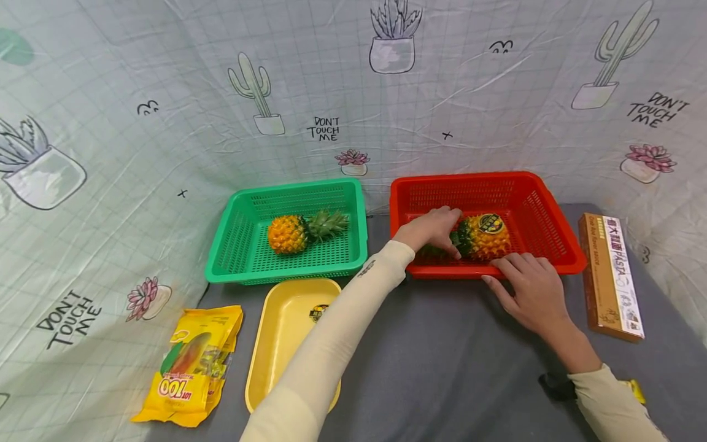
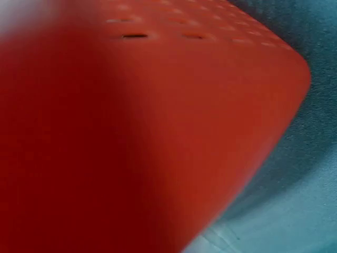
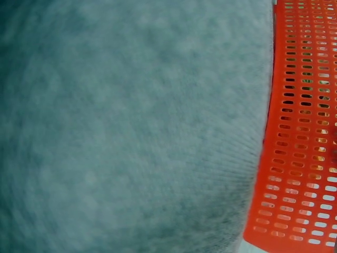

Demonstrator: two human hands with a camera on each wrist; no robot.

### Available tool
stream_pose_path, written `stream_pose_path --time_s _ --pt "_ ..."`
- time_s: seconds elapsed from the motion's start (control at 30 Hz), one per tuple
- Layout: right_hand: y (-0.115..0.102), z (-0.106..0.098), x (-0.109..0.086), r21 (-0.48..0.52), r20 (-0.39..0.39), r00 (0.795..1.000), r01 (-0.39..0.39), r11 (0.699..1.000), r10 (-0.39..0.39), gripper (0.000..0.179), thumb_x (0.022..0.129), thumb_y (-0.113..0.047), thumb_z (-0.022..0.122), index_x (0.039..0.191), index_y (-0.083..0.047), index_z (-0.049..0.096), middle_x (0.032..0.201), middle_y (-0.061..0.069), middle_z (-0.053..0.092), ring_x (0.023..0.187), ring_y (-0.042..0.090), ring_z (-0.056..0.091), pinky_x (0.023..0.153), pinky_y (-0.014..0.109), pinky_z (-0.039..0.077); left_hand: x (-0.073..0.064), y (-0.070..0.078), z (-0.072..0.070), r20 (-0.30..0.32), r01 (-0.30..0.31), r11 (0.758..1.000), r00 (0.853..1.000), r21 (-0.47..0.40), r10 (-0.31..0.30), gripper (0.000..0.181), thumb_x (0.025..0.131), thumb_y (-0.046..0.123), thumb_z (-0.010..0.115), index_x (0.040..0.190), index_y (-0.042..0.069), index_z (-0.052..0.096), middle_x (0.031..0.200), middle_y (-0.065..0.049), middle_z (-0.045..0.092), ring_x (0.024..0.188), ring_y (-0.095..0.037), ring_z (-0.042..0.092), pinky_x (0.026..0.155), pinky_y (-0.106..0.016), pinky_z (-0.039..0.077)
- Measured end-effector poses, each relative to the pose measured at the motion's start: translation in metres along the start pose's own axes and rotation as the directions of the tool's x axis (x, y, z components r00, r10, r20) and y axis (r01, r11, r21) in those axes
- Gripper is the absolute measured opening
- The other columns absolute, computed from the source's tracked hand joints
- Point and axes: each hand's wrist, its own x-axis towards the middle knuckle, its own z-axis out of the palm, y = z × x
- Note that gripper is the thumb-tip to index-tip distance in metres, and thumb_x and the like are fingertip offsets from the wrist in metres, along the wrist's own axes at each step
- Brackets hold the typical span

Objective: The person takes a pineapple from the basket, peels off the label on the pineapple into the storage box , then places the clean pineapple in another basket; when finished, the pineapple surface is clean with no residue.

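In the head view a pineapple (image 1: 486, 238) with a dark round label lies in the red basket (image 1: 558, 245), its leafy crown toward the left. My left hand (image 1: 431, 230) reaches over the front rim and holds the pineapple at its crown, thumb on the near side. The palm hides most of the leaves. My right hand (image 1: 527, 291) is at the front rim of the same basket, its loosely bent fingers resting there and the thumb apart. Red plastic (image 2: 221, 116) fills most of the left wrist view; the slotted basket wall (image 3: 295, 158) stands at the right wrist view's edge.
A green basket (image 1: 221, 258) with another pineapple (image 1: 288, 234) stands to the left. Before it are a yellow tray (image 1: 287, 331), partly behind my left sleeve, and a yellow mango packet (image 1: 190, 368). A pasta box (image 1: 610, 276) lies right of the red basket. Patterned cloth surrounds the table.
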Motion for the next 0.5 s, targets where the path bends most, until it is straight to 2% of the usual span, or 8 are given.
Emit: stream_pose_path --time_s 0.13,0.33,0.5 --pt "0.0002 -0.0002 -0.0002 -0.001 -0.003 1.000 0.002 1.000 -0.002 0.060 0.107 -0.059 0.046 0.108 -0.004 0.072 0.098 0.019 0.069 0.085 0.042 0.060 0.069 0.054 0.047 -0.0011 -0.0033 0.0035 0.045 0.016 1.000 0.999 0.021 -0.017 0.087 0.090 0.050 0.083 0.158 0.014 0.041 0.153 -0.001 0.048 0.142 -0.018 0.042 0.116 -0.029 0.033" --pt "0.0010 0.0006 -0.0007 0.007 -0.011 1.000 0.003 1.000 -0.003 0.059 0.107 -0.059 0.047 0.107 -0.005 0.072 0.097 0.019 0.069 0.085 0.041 0.060 0.069 0.054 0.047 -0.0025 -0.0067 0.0064 0.049 0.011 1.000 0.999 0.019 -0.012 0.075 0.093 0.045 0.081 0.152 0.012 0.046 0.147 -0.002 0.053 0.137 -0.019 0.047 0.113 -0.028 0.035" --pt "0.0020 0.0019 -0.0012 0.011 -0.010 1.000 0.003 1.000 -0.003 0.059 0.107 -0.059 0.047 0.108 -0.006 0.072 0.098 0.018 0.070 0.085 0.041 0.061 0.070 0.054 0.047 -0.0032 -0.0078 0.0087 0.060 0.023 0.999 0.998 0.024 -0.025 0.088 0.094 0.043 0.081 0.162 0.011 0.033 0.161 -0.003 0.042 0.149 -0.017 0.036 0.121 -0.029 0.024"
